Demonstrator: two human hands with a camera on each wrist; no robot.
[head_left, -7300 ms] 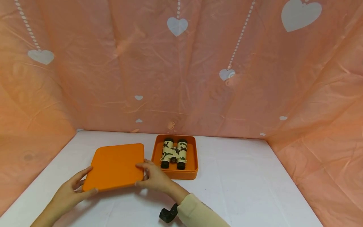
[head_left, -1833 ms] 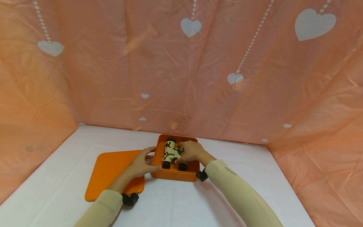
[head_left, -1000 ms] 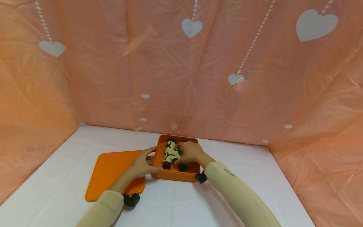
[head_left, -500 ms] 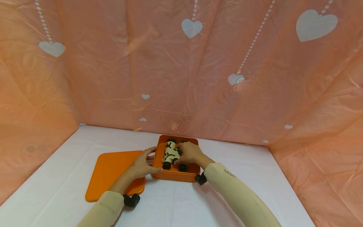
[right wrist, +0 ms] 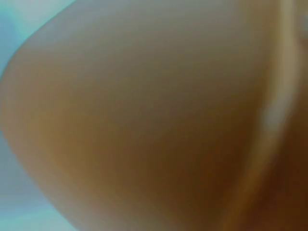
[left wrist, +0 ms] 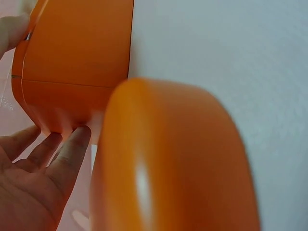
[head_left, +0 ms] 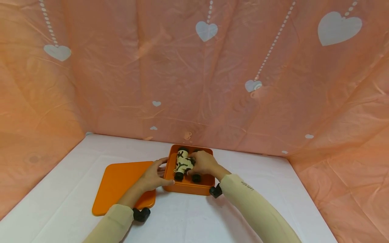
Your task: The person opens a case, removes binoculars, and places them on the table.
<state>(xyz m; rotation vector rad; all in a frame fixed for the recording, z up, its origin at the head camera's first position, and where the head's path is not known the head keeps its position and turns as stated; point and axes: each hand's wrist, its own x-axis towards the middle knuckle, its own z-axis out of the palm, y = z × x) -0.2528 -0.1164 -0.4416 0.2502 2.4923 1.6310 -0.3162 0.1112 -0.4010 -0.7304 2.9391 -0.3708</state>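
Camouflage-patterned toy binoculars (head_left: 182, 163) lie in an orange box (head_left: 186, 189) near the middle of the table. My right hand (head_left: 204, 164) reaches in from the right and grips their right barrel, which it mostly hides. At the box's left side, my left hand (head_left: 152, 176) has its fingers nearly straight, their tips against the side wall, with the thumb at the front corner. The left wrist view shows these fingertips (left wrist: 82, 134) touching the box wall (left wrist: 79, 48). The right wrist view is a blur.
The orange lid (head_left: 117, 185) lies flat left of the box, partly under the left forearm. A white cloth (head_left: 243, 209) covers the table. Peach curtains (head_left: 182, 77) with white hearts stand behind and at both sides. Each wrist carries a black camera (head_left: 141, 214).
Both hands held the lid earlier; it now lies on the table. My left hand moved to the box and my right hand took hold of the binoculars. Little differs over the last second.
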